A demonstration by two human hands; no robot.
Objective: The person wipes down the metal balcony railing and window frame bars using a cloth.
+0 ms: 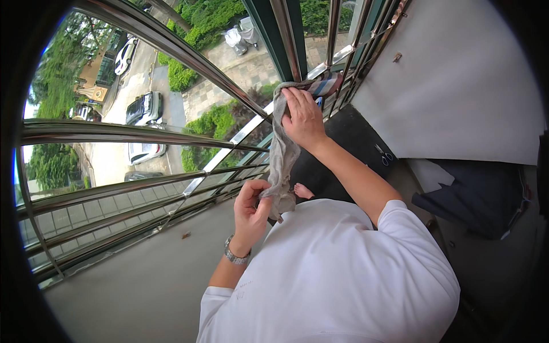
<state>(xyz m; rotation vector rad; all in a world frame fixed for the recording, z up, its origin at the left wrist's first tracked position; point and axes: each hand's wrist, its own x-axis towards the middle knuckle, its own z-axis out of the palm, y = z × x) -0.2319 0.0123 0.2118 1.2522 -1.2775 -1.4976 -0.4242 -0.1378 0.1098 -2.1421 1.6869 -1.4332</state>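
A grey cloth [279,148] hangs over a metal railing bar at the picture's middle, its lower end crumpled near my white shirt. My left hand [252,208], with a metal-band watch at the wrist, pinches the cloth's left edge low down between thumb and fingers. Higher up, my right hand [303,115] lies on the cloth with its fingers bent over it; how firmly it grips cannot be told. Just beyond the right hand, a striped cloth [328,84] in blue, white and dark red sits against the rails.
Polished steel railing bars [128,133] run along the left and top. Scissors [384,155] lie on a dark surface [351,128] at the right. A dark cloth [480,197] lies farther right, below a pale wall [463,85]. My bare foot [303,191] shows beneath.
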